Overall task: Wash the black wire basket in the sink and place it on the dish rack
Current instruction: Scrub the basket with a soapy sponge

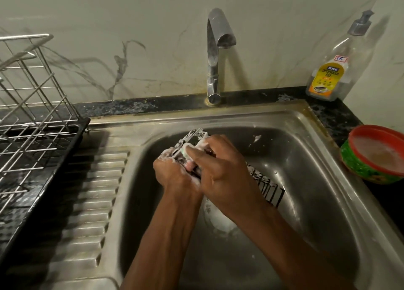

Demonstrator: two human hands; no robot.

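down in the deep, round-cornered stainless steel sink (306, 162), a black wire basket (267, 188) of thin parallel rods, tilted, lifted off the basin floor, streaked with white foam along its upper end. gripped at the near-left end by the left hand (175, 173), fingers curled round the wires and coated in lather. pressed from above by the right hand (220, 171), fingertips pinching a small, pale, soft-looking sponge (186, 150) against the rods. both hands close together over the middle of the basin.

below them, a blurred patch of foam near the drain; scattered suds on the dull, scratched steel wall.

to the left, a ribbed steel drainboard (94, 191), pressed into shallow grooves. beyond it, a chrome wire dish rack (32, 114) of crossed rods and angled dividers, standing in a glossy black plastic tray (54, 173), well apart from the basket.

behind the basin, an angular chrome tap (215, 55) with a flat, downturned spout, rising from a speckled black stone counter (131, 108). at the back right corner, a clear plastic pump bottle (334, 75) with a yellow label reading dishwash gel. just beside the sink's right rim, a round green bowl (360, 169) with a red rim, tilted, filled with cloudy soapy liquid. behind everything, a pale wall (118, 66) with grey marble-like veins.
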